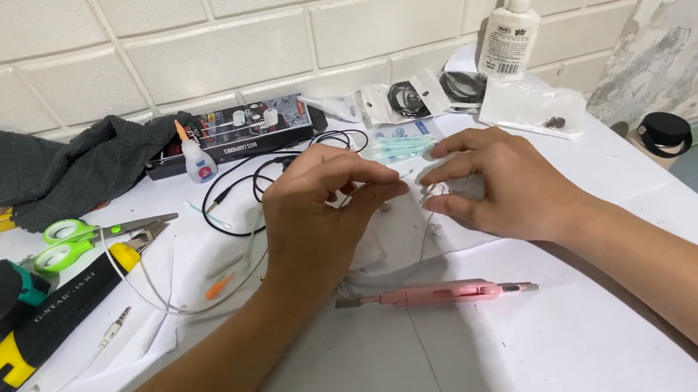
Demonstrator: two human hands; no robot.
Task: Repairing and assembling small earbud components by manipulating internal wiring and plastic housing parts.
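My left hand (319, 215) is raised over the middle of the white table (508, 358), its thumb and fingers pinched on a thin white wire (407, 176). My right hand (498, 180) faces it a few centimetres away, fingers curled around a small white earphone piece (445, 175) at the other end of the wire. A white cloth (377, 248) lies beneath both hands. A pink utility knife (436, 295) lies on the table just in front of the hands.
At the left lie green-handled scissors (69, 243), a black-and-yellow tool (40, 323), a white cable (148, 291) and a dark grey cloth (52, 170). A black box (252, 127), small glue bottle (197, 160), black cable (262, 182), plastic bags (395, 101) and white glue bottle (511, 32) line the wall.
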